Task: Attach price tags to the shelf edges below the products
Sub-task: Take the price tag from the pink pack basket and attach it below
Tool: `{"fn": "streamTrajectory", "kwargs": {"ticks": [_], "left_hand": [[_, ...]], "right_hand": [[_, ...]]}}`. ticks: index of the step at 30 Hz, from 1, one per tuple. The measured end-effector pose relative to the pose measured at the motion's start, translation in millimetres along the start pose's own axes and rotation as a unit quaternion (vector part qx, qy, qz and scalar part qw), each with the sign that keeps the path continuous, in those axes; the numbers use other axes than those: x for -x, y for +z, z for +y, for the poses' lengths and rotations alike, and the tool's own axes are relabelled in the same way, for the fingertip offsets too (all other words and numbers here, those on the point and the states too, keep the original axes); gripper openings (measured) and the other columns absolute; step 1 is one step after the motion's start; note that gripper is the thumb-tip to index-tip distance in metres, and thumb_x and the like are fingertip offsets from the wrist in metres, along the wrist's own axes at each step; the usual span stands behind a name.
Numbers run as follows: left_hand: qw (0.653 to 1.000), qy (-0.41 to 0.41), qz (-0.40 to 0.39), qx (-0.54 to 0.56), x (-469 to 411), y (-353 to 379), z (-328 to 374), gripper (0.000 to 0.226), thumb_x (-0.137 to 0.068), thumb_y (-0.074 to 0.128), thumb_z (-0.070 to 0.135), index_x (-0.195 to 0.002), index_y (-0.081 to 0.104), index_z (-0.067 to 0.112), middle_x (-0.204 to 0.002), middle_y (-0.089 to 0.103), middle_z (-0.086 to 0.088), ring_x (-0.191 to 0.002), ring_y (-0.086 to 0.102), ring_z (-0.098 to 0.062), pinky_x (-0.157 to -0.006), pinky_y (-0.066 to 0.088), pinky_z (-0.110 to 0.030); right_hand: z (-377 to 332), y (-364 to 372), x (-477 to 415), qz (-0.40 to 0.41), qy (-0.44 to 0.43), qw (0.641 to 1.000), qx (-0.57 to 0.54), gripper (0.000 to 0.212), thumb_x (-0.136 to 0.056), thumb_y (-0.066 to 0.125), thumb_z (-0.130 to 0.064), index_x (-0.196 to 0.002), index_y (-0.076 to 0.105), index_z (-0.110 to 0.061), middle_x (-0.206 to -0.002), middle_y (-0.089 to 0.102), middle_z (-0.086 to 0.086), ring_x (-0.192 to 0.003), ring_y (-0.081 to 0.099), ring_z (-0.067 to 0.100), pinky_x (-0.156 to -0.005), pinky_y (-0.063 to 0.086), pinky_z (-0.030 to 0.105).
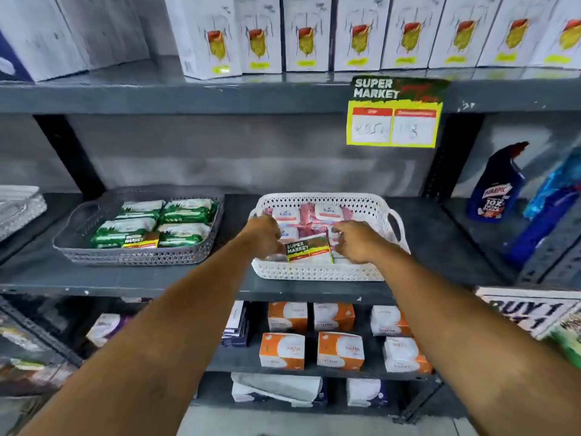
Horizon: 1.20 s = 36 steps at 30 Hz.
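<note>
A: Hands first; your left hand (265, 236) and right hand (356, 242) are both inside the white basket (317, 272) on the middle shelf (125, 286); small price tag (309, 248) sits between them, near the front wall of the basket.

B: Grip state?

A: Left grip is pinched on the tag's left edge; right grip is curled at the tag's right edge, fingers touching or just beside it; you can't call contact for certain from this view; tag stands roughly upright, "SUPER MARKET" print facing you.

B: What's under the tag?

A: Pink and white wipe packs (309, 217) fill the basket; tag rests on top of them, not on the shelf edge.

B: Other tags?

A: Second small tag (141, 240) lies in the grey basket (132, 254) to your left, on the green packs (163, 221); large yellow tag (394, 113) hangs off the upper shelf edge (188, 97), below the row of white boxes (361, 33).

B: Surroundings?

A: Blue Harpic bottle (495, 184) stands at the right, well apart from your hands; orange and white boxes (341, 333) on the shelf below.
</note>
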<state>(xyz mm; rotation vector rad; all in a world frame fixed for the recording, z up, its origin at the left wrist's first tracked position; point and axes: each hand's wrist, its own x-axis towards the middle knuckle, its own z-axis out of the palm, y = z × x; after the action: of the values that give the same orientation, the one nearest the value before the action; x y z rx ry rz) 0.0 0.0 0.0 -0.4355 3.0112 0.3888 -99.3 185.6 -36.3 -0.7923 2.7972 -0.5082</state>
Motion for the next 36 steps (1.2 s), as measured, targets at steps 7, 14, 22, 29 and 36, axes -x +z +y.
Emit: {"fn": "streamTrajectory", "kwargs": {"ticks": [7, 14, 22, 29, 36], "left_hand": [[0.987, -0.088, -0.1, 0.089, -46.2, 12.5, -8.4, 0.025, -0.065, 0.082, 0.025, -0.061, 0.069, 0.004, -0.056, 0.063, -0.009, -0.05, 0.06, -0.018, -0.054, 0.051, -0.022], [0.983, -0.075, -0.095, 0.141, -47.6, 18.5, -6.8, 0.016, -0.078, 0.067, 0.006, -0.092, 0.07, -0.001, -0.077, 0.065, -0.007, -0.076, 0.066, -0.021, -0.07, 0.059, -0.03], [0.924, -0.09, 0.054, 0.367, -25.0, 16.8, -8.1, 0.006, -0.077, 0.072, 0.002, -0.074, 0.071, 0.007, -0.047, 0.062, 0.003, -0.039, 0.058, -0.005, -0.037, 0.044, -0.014], [0.917, -0.059, 0.16, 0.36, -17.2, 1.7, 6.6, 0.01, -0.076, 0.074, 0.009, -0.069, 0.073, 0.017, -0.069, 0.07, -0.004, -0.06, 0.06, -0.016, -0.07, 0.053, -0.028], [0.916, -0.037, 0.167, 0.362, -14.2, 5.9, 4.8, 0.007, -0.078, 0.074, 0.01, -0.076, 0.071, 0.016, -0.069, 0.067, 0.001, -0.063, 0.062, -0.015, -0.073, 0.053, -0.026]], "right_hand": [[-14.5, -10.4, -32.8, -0.055, 0.016, 0.998, -0.016, 0.026, -0.082, 0.071, -0.032, -0.096, 0.067, -0.01, -0.094, 0.069, 0.011, -0.084, 0.064, 0.026, -0.07, 0.051, 0.03], [-12.6, -7.1, -33.4, -0.05, 0.009, 0.999, -0.013, 0.013, -0.088, 0.066, -0.017, -0.078, 0.066, -0.007, -0.076, 0.062, 0.006, -0.075, 0.058, 0.024, -0.057, 0.035, 0.026], [2.1, -10.0, -23.4, 0.015, 0.0, 0.979, -0.202, 0.006, -0.087, 0.069, -0.02, -0.091, 0.066, -0.017, -0.095, 0.066, 0.007, -0.085, 0.061, 0.023, -0.07, 0.046, 0.026], [-4.9, -27.2, -2.0, 0.095, -0.037, 0.962, -0.255, 0.02, -0.088, 0.066, -0.01, -0.108, 0.067, -0.008, -0.061, 0.053, -0.011, -0.051, 0.049, 0.003, -0.047, 0.036, 0.018], [-6.0, -26.6, 0.5, 0.088, -0.059, 0.966, -0.238, 0.024, -0.084, 0.071, -0.013, -0.108, 0.068, -0.009, -0.101, 0.066, 0.008, -0.076, 0.061, 0.023, -0.067, 0.047, 0.028]]}}
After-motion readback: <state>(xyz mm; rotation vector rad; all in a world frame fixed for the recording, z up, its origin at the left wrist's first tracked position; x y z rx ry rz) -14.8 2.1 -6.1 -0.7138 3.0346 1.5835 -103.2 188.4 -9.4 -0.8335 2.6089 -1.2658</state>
